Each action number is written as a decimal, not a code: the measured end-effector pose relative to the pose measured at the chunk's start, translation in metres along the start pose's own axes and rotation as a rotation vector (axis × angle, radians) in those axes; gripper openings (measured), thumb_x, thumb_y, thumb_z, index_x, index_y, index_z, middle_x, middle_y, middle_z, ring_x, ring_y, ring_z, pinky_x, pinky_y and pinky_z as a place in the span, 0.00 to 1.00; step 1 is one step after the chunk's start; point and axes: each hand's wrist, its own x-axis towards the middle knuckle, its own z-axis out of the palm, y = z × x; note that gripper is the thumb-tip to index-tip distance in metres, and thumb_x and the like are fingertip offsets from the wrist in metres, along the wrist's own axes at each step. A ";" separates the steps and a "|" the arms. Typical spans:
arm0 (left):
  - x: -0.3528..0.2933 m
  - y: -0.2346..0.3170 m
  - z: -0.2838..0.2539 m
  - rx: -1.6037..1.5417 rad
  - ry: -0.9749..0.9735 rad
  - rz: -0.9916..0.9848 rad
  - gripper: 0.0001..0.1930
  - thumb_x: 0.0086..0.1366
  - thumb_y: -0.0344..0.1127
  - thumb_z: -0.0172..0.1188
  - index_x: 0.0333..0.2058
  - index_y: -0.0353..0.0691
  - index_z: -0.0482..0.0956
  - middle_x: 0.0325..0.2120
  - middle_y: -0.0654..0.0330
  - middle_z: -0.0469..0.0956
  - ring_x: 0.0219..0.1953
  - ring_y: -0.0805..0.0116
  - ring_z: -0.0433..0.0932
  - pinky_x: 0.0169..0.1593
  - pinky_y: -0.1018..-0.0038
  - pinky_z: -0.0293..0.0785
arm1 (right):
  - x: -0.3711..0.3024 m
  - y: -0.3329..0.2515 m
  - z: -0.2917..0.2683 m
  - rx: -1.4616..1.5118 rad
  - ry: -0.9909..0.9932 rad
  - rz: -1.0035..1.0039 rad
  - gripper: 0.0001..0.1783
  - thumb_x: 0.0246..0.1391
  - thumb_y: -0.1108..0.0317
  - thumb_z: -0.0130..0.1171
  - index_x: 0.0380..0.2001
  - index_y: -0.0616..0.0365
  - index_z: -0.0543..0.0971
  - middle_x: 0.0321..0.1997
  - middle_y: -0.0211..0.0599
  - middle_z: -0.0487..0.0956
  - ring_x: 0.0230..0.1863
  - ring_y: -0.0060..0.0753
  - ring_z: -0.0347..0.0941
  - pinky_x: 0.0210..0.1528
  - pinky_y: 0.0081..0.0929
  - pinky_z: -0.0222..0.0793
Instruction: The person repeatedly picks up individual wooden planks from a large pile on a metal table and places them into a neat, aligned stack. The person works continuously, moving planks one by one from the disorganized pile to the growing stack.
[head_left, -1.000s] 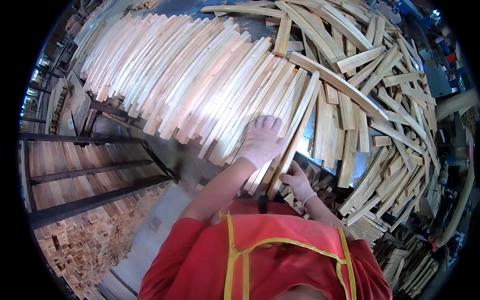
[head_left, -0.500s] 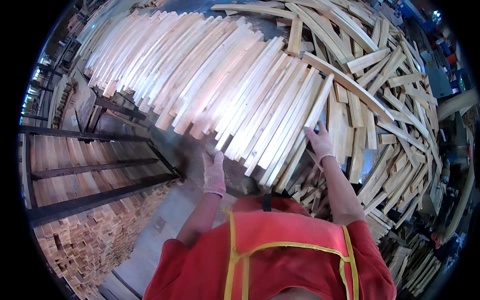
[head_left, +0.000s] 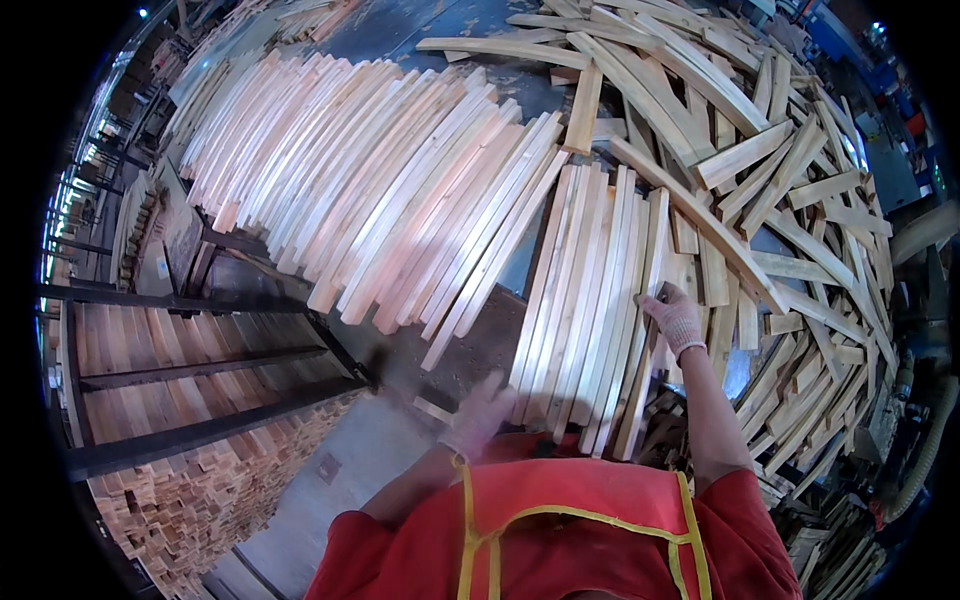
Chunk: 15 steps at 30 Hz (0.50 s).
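Observation:
A batch of pale wooden slats [head_left: 590,300] lies side by side on the work surface in front of me. My right hand [head_left: 672,316], in a light glove, presses against the right edge of this batch near its middle. My left hand [head_left: 482,412], also gloved and blurred by motion, is at the near ends of the slats, at the batch's lower left corner. A long row of similar slats [head_left: 370,190] fans out to the left. I wear a red top with a yellow-trimmed vest.
A loose heap of crossed slats [head_left: 780,190] fills the right side. Below left stand a dark metal rack [head_left: 190,370] and stacked timber [head_left: 200,490]. A grey hose [head_left: 925,440] runs at the far right.
The batch of slats has separated from the long row and slid toward me. My left hand moved right to its near ends. My right hand stayed on its right edge.

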 end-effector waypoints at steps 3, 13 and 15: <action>0.045 0.097 -0.024 0.354 -0.067 0.051 0.38 0.73 0.59 0.57 0.75 0.46 0.61 0.65 0.42 0.75 0.70 0.43 0.71 0.70 0.50 0.68 | 0.010 0.011 -0.008 -0.009 -0.048 0.028 0.46 0.51 0.47 0.79 0.65 0.69 0.77 0.54 0.52 0.87 0.56 0.41 0.83 0.59 0.33 0.77; 0.140 0.112 0.008 -0.215 -0.104 0.011 0.56 0.67 0.66 0.65 0.82 0.49 0.45 0.67 0.40 0.74 0.70 0.46 0.73 0.72 0.61 0.67 | -0.028 -0.020 -0.003 -0.292 -0.018 -0.103 0.54 0.60 0.34 0.60 0.79 0.56 0.59 0.57 0.63 0.84 0.59 0.65 0.81 0.63 0.48 0.75; 0.141 0.114 0.006 -0.049 -0.040 -0.036 0.57 0.67 0.67 0.66 0.82 0.52 0.43 0.66 0.43 0.77 0.70 0.50 0.74 0.73 0.64 0.65 | -0.038 -0.042 -0.012 -0.175 -0.096 -0.055 0.55 0.60 0.35 0.62 0.80 0.54 0.58 0.62 0.61 0.82 0.63 0.60 0.80 0.65 0.45 0.74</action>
